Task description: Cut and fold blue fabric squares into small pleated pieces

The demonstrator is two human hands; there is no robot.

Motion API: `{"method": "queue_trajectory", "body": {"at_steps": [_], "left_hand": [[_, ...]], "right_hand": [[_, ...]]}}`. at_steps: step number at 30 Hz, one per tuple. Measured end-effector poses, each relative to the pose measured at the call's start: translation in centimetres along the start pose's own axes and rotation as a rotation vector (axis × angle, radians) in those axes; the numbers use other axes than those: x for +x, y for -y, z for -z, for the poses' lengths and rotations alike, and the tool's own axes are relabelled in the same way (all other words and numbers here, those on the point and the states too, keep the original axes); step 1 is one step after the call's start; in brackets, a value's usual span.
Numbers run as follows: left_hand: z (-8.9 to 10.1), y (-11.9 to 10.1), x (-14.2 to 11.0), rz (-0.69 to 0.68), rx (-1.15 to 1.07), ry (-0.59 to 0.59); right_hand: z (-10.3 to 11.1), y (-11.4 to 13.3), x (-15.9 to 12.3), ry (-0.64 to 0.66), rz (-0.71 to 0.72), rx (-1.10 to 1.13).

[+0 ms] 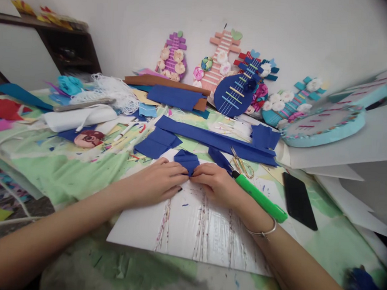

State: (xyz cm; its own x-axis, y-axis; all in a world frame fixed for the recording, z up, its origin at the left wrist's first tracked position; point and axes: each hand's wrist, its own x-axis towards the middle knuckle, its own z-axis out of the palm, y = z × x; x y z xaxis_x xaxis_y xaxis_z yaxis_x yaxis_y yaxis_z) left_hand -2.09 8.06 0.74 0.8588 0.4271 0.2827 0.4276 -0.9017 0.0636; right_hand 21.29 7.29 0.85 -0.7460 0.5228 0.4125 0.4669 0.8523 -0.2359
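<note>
Between my two hands is a small piece of dark blue crepe paper (186, 161), its lower edge pinched by the fingers of both. My left hand (157, 180) grips it from the left and my right hand (217, 181) from the right, with the fingertips nearly meeting. Both hands are over a white board (136, 229) streaked with dried glue. A green glue gun (260, 198) lies beside my right wrist, its black tip pointing away from me. Just beyond are gold scissors (242, 163) and a narrow blue paper strip (219, 159).
Stacked blue paper squares (157, 143) and a long blue strip (213, 139) lie behind the board. A black phone (299, 199) is at the right. Decorated instrument-shaped crafts, including a blue one (231, 95), lean on the wall. White string (113, 92) and a white cable (1, 172) are at left.
</note>
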Motion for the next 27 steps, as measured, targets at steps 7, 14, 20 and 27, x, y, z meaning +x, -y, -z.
{"method": "queue_trajectory", "body": {"at_steps": [7, 14, 20, 27], "left_hand": [[1.2, 2.7, -0.5, -0.094, 0.01, 0.078], [2.4, 4.3, -0.5, -0.131, -0.063, 0.149], [2.6, 4.8, -0.6, -0.136, -0.083, 0.192], [1.4, 3.6, -0.6, -0.122, -0.079, 0.07]], "right_hand": [[0.3, 0.3, 0.3, 0.065, -0.01, -0.066], [0.3, 0.2, 0.3, 0.07, -0.017, -0.056], [0.3, 0.2, 0.3, 0.07, -0.016, -0.059], [-0.1, -0.4, 0.0, -0.056, -0.005, -0.057]]}}
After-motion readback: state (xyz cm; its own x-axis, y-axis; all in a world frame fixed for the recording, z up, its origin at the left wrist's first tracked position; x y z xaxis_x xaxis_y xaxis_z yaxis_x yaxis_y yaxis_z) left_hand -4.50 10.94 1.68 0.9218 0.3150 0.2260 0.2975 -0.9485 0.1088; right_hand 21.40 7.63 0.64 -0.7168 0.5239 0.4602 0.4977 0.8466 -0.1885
